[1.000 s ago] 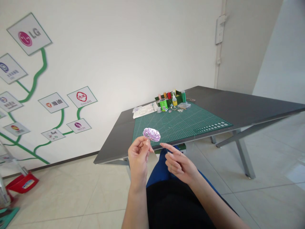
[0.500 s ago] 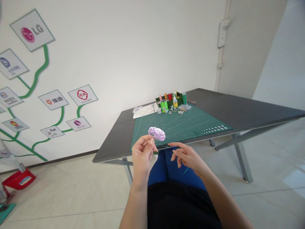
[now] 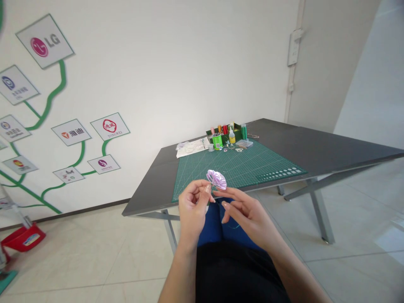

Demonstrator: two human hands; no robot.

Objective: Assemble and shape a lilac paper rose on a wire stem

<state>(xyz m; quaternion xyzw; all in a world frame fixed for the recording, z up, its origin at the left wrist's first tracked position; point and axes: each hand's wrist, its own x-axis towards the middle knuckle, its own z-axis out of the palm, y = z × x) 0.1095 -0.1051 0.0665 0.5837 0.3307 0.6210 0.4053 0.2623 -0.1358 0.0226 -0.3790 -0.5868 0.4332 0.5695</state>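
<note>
My left hand point(image 3: 195, 204) pinches a pale purple fabric-like flower point(image 3: 216, 179) from below, between thumb and fingertips. The layered petals tilt up and to the right, above the table's front edge. My right hand point(image 3: 244, 210) is close on the right, its index fingertip at the flower's lower edge and its thumb held apart below. The other right fingers are partly curled. A thin green thread point(image 3: 234, 227) hangs in front of my lap beneath the right hand; where its ends lead is hidden.
A green cutting mat point(image 3: 233, 164) covers part of the dark table point(image 3: 331, 143). At the back stand a green box point(image 3: 235, 135) of thread spools, a green can point(image 3: 217, 142), a glue bottle point(image 3: 232, 136), small scissors point(image 3: 239, 150) and white sheets point(image 3: 192, 148).
The flower has shifted slightly right and tipped over more. My right hand has moved left, bringing its fingers up to the flower's underside.
</note>
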